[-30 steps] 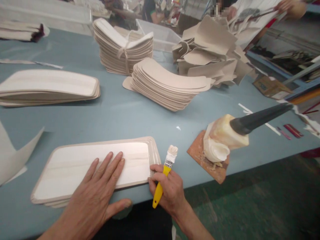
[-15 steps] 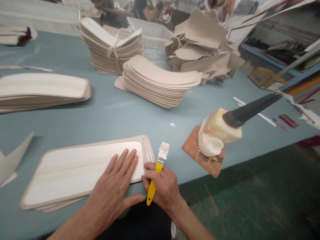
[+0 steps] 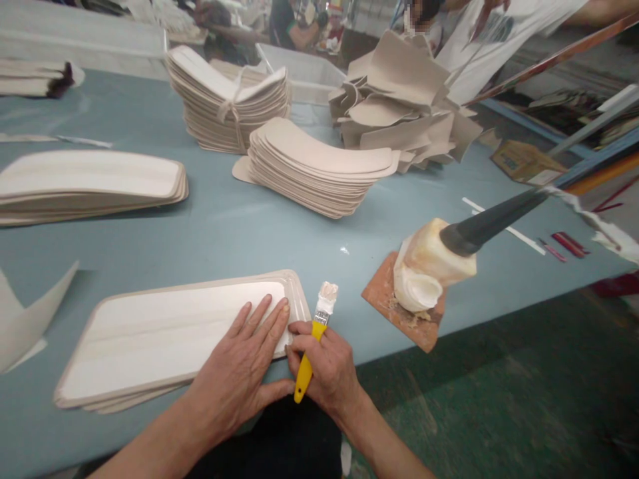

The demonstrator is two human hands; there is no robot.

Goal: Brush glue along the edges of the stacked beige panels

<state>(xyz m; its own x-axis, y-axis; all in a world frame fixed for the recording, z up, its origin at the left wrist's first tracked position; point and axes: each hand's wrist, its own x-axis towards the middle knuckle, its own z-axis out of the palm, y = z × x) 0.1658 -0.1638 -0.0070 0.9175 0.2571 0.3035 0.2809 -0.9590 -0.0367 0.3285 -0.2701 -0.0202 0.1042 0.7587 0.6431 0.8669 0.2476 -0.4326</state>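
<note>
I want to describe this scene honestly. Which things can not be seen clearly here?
All in the head view:
- Lower sheets of the stack: covered by the top sheet; the count is hidden.
- Left hand lies flat and covers the stack's near right corner.
- Right hand hides the middle of the yellow brush handle.
- Glue pot: contents crusted over.
- White scrap: cut by the left edge.
- People behind the table: blurred, cut by the top edge.

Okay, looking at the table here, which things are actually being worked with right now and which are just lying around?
In use:
- left hand, flat on the near stack of padded panels
- right hand, gripping the yellow-handled brush at that stack's right end

Lying about:
- glue-caked pot on a brown board
- curved beige stack
- tied bundle
- loose heap
- far-left panel stack
</note>
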